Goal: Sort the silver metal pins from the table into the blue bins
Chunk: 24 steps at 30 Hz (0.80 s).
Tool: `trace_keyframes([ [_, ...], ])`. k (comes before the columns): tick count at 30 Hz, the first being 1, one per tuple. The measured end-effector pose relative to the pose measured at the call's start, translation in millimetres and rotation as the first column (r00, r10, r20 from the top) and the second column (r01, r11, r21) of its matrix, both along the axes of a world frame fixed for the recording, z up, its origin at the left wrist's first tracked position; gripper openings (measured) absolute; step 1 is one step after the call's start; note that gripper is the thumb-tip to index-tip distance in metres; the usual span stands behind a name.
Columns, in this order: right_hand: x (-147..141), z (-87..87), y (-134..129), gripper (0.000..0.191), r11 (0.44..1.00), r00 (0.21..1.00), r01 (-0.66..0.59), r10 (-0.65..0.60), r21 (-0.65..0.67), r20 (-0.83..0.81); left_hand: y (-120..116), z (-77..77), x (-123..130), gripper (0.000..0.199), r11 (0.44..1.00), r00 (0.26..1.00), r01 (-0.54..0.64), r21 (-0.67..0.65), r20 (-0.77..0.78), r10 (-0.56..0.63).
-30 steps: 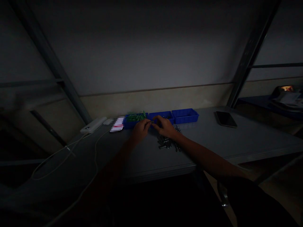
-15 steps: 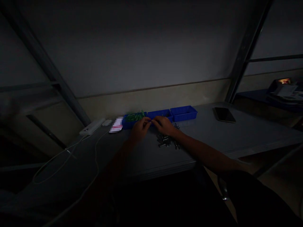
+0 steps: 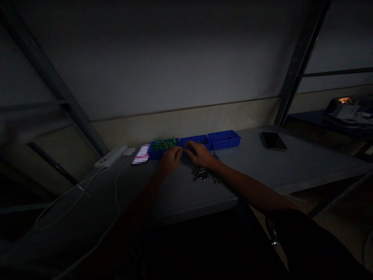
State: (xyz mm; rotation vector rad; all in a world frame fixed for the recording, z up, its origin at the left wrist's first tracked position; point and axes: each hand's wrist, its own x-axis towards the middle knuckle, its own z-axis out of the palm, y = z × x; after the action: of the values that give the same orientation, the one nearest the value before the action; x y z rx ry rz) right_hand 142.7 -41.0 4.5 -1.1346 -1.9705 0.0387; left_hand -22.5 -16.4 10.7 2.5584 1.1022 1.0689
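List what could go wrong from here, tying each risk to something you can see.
The small part at the fingertips of the left hand and right hand could slip and get lost among the metal parts.
The green pieces, heaped above the left tray's rim, might spill if bumped.
The cable, loose on the table near the left arm, could snag it.

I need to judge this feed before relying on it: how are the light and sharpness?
Head view: underexposed, lower middle nearly black; the small part at the fingertips is too dark to identify. Head view: the metal pieces show only small glints. Head view: pixelation masks the pink-and-white item; the far-left edge looks smeared.
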Motion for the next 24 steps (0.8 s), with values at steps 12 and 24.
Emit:
trace_keyframes([
  [12, 28.5, 0.1, 19.0, 0.019, 0.975, 0.974, 0.217, -0.22, -0.054, -0.051, -1.4, -8.6, 1.5, 0.029, 0.965, 0.978, 0.133, -0.225, -0.128, -0.165],
  [24, 45.1, -5.3, 25.2, 0.025, 0.797, 0.812, 0.58, -0.581, -0.169, 0.05, -1.5, -12.5, -0.3, 0.018, 0.903, 0.85, 0.295, -0.313, -0.345, -0.397],
])
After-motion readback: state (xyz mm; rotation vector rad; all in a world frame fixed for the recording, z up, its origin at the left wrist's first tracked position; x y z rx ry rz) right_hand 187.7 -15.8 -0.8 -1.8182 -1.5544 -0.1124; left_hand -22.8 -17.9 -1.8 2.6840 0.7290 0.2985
